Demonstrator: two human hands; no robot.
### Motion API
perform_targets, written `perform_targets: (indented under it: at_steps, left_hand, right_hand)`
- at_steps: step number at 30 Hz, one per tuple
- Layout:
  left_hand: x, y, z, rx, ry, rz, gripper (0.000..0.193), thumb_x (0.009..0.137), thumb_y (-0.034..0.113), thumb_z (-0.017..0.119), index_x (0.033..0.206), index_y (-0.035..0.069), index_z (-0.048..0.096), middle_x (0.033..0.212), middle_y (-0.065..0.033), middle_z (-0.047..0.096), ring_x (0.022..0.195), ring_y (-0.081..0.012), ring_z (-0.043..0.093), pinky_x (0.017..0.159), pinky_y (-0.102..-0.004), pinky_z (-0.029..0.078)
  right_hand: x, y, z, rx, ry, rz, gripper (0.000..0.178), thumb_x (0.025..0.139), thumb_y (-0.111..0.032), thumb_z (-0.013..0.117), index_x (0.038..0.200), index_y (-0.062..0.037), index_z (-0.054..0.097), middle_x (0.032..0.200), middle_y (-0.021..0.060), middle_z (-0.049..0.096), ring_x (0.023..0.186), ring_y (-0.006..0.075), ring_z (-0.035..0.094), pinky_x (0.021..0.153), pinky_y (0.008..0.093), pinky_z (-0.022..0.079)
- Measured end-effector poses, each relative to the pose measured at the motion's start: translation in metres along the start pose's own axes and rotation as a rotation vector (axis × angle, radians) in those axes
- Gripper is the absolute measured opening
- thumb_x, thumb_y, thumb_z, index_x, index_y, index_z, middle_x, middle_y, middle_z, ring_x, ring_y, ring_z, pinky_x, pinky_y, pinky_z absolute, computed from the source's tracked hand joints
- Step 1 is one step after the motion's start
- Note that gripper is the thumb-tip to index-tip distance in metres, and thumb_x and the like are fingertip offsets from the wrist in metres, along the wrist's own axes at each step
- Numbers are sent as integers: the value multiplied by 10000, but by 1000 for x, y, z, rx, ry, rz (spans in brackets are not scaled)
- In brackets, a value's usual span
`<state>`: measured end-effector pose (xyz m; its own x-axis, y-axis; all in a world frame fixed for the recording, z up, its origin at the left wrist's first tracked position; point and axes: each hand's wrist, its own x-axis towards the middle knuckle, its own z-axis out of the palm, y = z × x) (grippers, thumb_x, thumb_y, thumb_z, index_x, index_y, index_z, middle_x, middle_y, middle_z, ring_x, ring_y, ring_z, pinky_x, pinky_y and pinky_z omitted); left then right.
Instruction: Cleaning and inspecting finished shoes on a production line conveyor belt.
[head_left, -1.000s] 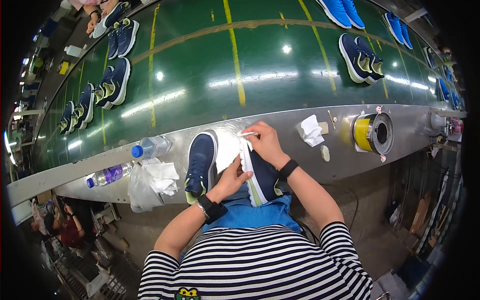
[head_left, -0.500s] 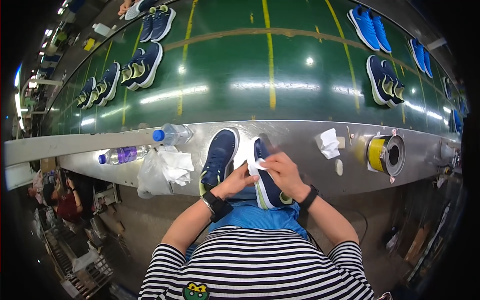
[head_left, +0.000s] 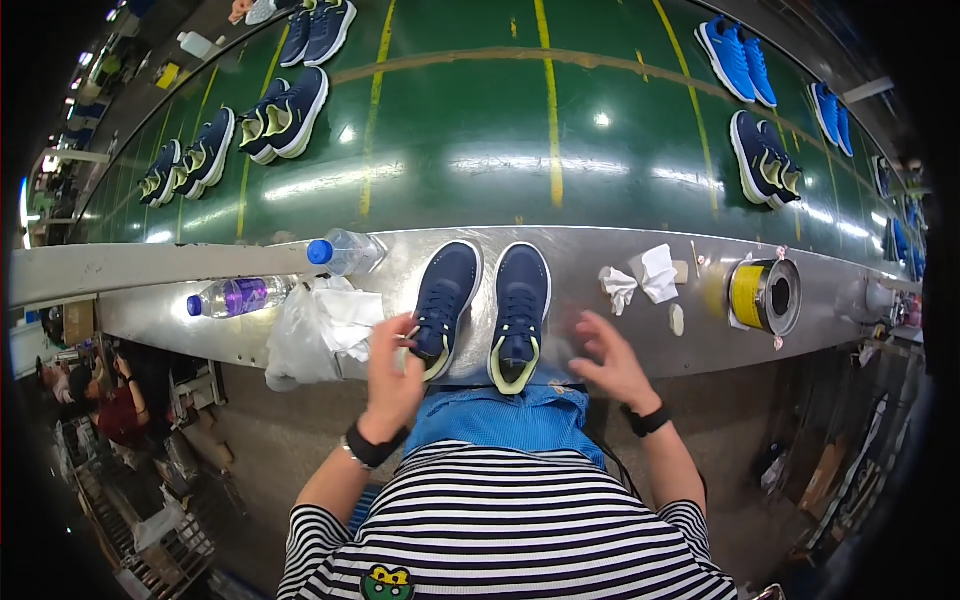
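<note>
Two navy sneakers with white soles and pale green linings stand side by side on the metal ledge, toes pointing away from me: the left sneaker (head_left: 440, 300) and the right sneaker (head_left: 521, 305). My left hand (head_left: 393, 380) is beside the left sneaker's heel, fingers loosely bent and apart, with nothing visible in it. Whether its fingertips touch the shoe is hard to tell. To the right of the right sneaker, my right hand (head_left: 612, 362) is open and empty, slightly blurred. A crumpled white tissue (head_left: 618, 288) lies beyond it.
A green conveyor belt (head_left: 450, 130) behind the ledge carries several navy and blue shoes. Left on the ledge are bottles (head_left: 345, 252) and a plastic bag (head_left: 298, 345) with white tissues. A yellow-labelled can (head_left: 750, 297), a folded tissue (head_left: 658, 272) and small pale blocks (head_left: 677, 320) sit right.
The right sneaker, earlier tilted between both hands, now stands on the ledge beside the other. The white tissue has left my right hand and lies to the right. Both hands have moved apart.
</note>
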<state>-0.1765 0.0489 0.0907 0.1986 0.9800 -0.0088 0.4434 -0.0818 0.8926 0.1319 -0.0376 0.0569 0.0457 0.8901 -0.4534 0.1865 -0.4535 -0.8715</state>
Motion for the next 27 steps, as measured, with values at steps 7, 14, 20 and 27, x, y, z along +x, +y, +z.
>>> perform_targets:
  at_steps: [7, 14, 20, 27]
  left_hand:
    - [22, -95, -6, -329, -540, -475, 588, 661, -20, 544, 1243, 8, 465, 1074, -84, 569, 967, -164, 542, 841, -277, 426]
    - [12, -89, -11, -438, -567, -755, 543, 743, -16, 544, 1274, 37, 445, 1105, -58, 569, 969, -157, 545, 851, -288, 435]
    - [6, -51, -14, 206, -117, 112, 818, 654, 9, 617, 1398, 59, 280, 1167, -193, 435, 1080, -327, 436, 947, -377, 347]
    - [-2, -43, 2, 579, -98, 143, 928, 582, 202, 759, 1353, -11, 287, 1164, -207, 371, 1069, -363, 369, 894, -462, 328]
  right_hand:
    - [42, 41, 107, -78, 313, 25, 858, 640, -51, 704, 1379, -25, 269, 1175, 191, 493, 1116, 325, 479, 962, 364, 379]
    - [17, -10, 91, 122, 111, -278, 879, 723, -82, 677, 1436, -75, 163, 1241, 170, 481, 1145, 251, 469, 967, 331, 368]
    - [1, -28, 88, -44, 322, -278, 930, 657, -86, 709, 1430, -76, 191, 1179, 170, 420, 1094, 309, 445, 945, 354, 355]
    - [7, -30, 87, -771, 475, -295, 975, 573, -86, 723, 1395, -4, 205, 1164, 207, 386, 1085, 368, 370, 934, 463, 288]
